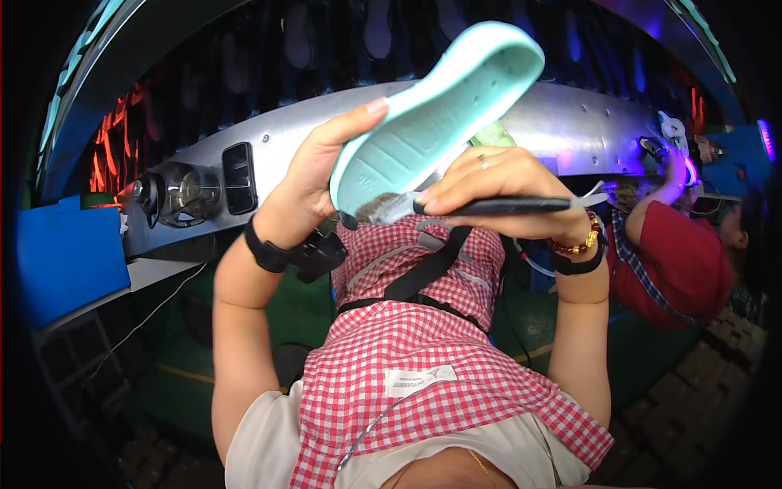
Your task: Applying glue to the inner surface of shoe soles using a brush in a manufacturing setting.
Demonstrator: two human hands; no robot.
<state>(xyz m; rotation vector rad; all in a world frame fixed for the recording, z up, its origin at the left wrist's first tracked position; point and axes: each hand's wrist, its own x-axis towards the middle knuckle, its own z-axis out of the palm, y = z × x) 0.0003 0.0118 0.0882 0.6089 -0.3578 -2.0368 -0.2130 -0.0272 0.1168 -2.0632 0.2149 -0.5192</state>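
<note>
A mint-green shoe sole point(444, 122) is held up at a slant, its hollow inner side showing and one end raised to the far right. My left hand point(318, 159) grips its near left end, thumb along the rim. In my right hand point(497, 183) is a flat brush point(513, 206) with a black handle, its fingers closed round it. The brush's bristles point(381, 209) lie at the sole's near end, by the rim; whether they touch the inner surface or only the edge is hard to tell.
Behind the sole runs a curved metal bench point(562, 134), with rows of hanging soles point(376, 33) beyond. On its left are a clear jar point(189, 193) and a black tray point(239, 178). A blue panel point(69, 261) is far left; a co-worker in red point(676, 261) works at right.
</note>
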